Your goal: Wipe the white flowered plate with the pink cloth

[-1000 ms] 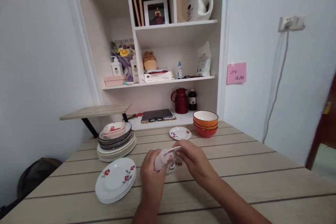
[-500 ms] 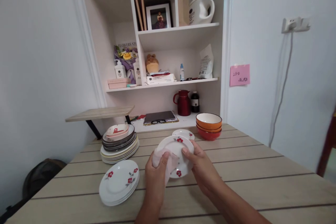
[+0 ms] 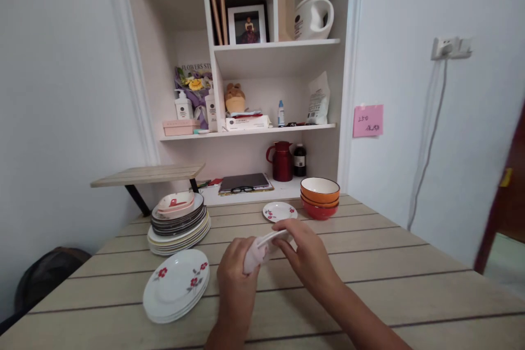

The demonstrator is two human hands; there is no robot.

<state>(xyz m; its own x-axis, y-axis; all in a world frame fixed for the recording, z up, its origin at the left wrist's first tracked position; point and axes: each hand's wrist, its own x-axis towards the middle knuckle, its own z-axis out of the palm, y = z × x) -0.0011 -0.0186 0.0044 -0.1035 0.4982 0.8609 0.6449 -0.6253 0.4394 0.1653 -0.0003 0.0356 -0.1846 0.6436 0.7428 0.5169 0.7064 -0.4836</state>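
Observation:
Between my hands, above the table, a small white plate (image 3: 274, 235) is tipped nearly edge-on to me. My left hand (image 3: 238, 269) is closed around its left side with a pale pink cloth (image 3: 255, 255) wrapped over the rim. The fingers of my right hand (image 3: 304, 249) pinch the plate's right edge, thumb below and fingers above. Just beyond, a white plate with red flowers (image 3: 280, 211) lies flat on the table. To the left of my hands sits a stack of white flowered plates (image 3: 177, 286).
A taller stack of dark-rimmed and yellow-rimmed plates (image 3: 179, 228) topped by small dishes (image 3: 175, 202) stands at the left, by a raised wooden shelf (image 3: 147, 174). Orange and red bowls (image 3: 320, 198) are stacked at back right. Behind are a red jug (image 3: 282, 161) and a laptop-like dark slab (image 3: 245, 181).
The plate has turned from facing me to nearly edge-on, still held in both hands with the cloth. My right hand has shifted onto its upper edge. The view has shifted slightly.

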